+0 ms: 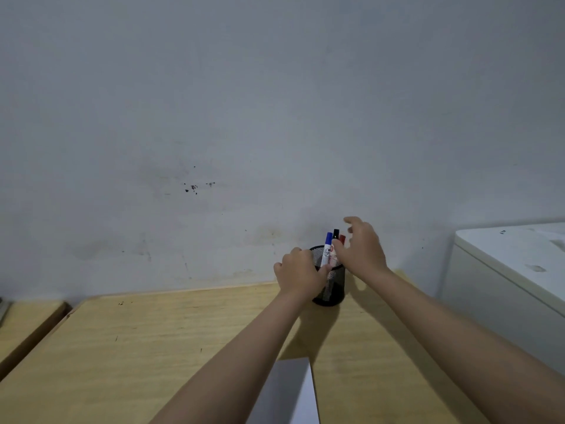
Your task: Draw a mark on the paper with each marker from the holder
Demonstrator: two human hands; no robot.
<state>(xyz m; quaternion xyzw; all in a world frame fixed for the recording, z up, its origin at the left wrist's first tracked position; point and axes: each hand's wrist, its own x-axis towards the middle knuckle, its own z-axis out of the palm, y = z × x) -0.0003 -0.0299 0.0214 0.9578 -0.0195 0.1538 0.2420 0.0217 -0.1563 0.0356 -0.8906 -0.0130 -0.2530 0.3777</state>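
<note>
A black mesh holder [334,286] stands at the far edge of the wooden table, near the wall. Three markers stick up out of it: one with a blue cap [328,238], one with a black cap [336,233] and one with a red cap [342,239]. My left hand [298,272] is wrapped around the holder's left side and rim. My right hand [360,249] hovers at the markers from the right, fingers spread, thumb close to the marker bodies, nothing gripped. A white sheet of paper [290,393] lies at the near edge, partly hidden by my left forearm.
The wooden table [153,347] runs up to a grey, stained wall [244,117]. A white appliance or cabinet [513,270] stands at the right. A second wooden surface [24,322] adjoins at the left.
</note>
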